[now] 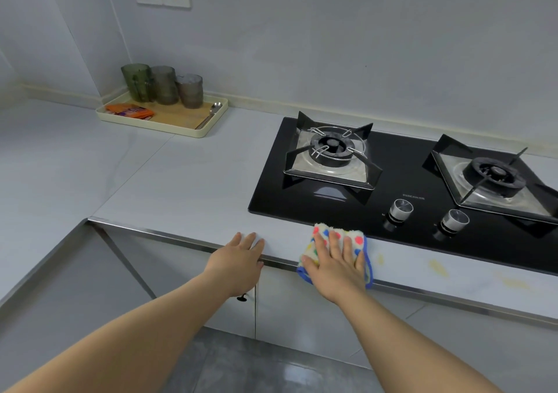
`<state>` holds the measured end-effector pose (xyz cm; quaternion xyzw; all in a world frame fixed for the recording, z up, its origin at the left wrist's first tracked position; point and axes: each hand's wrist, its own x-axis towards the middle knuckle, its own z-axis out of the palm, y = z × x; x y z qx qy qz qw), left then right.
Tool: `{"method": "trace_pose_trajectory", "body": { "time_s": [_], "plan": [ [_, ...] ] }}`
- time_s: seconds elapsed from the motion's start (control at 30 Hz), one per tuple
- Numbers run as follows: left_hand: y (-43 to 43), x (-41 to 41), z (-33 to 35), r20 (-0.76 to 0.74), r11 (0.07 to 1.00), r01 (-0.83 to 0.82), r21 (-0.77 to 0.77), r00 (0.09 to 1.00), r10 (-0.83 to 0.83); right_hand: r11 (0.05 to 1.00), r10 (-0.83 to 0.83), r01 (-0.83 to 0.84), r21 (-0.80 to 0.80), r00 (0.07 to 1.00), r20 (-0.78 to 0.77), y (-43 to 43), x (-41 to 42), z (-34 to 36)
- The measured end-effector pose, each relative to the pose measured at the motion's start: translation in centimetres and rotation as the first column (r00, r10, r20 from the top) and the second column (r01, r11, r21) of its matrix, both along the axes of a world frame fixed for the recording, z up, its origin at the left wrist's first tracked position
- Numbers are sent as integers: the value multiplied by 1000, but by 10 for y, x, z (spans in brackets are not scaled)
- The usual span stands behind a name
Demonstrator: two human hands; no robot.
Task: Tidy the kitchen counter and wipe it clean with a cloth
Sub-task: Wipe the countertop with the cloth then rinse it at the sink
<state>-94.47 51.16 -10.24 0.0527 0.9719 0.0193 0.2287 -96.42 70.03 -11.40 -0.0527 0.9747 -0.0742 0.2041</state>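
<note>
Dotted cloth (335,252) lies at the table's (187,181) front edge, lower centre, under the right hand's (336,267) flat, spread fingers (333,243). Left hand (238,261) rests just beside, fingers straight on the edge.

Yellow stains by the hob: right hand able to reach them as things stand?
Likely yes. The right hand presses the cloth beside the yellow stains, and only bare counter lies between.
</note>
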Motion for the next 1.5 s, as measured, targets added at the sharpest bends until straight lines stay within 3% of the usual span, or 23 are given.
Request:
{"method": "trace_pose_trajectory", "body": {
  "time_s": [0.13,0.23,0.37,0.57,0.77,0.93,1.03,1.23,1.5],
  "plan": [
    [5,-5,4,-55,999,-24,-21,998,23,992,121,-121,-29,993,-18,-31,3,-2],
    [26,-8,0,-92,999,47,8,995,-46,990,136,-137,-21,990,-24,-12,1,-2],
    [66,-11,-6,-31,993,110,39,994,-109,999,51,-51,0,998,-37,35,0,1],
    [86,-21,-5,18,998,52,-22,999,-51,998,-57,57,-9,997,-47,54,1,-5],
    [84,-24,-2,-17,998,57,-9,998,-57,997,62,-64,-32,997,-47,60,1,-2],
    [83,-19,-3,-40,998,63,-24,997,-64,992,-123,124,17,992,-20,122,1,0],
    [84,-17,-4,-54,998,62,-30,997,-63,984,-180,180,-12,983,-19,104,3,-3],
    [85,-15,-5,-79,997,62,-46,995,-65,999,26,-27,-22,999,-44,90,3,-4],
    [99,-13,-7,-122,999,38,-33,992,-42,986,-161,162,30,986,-29,134,5,-1]
  ]
}}
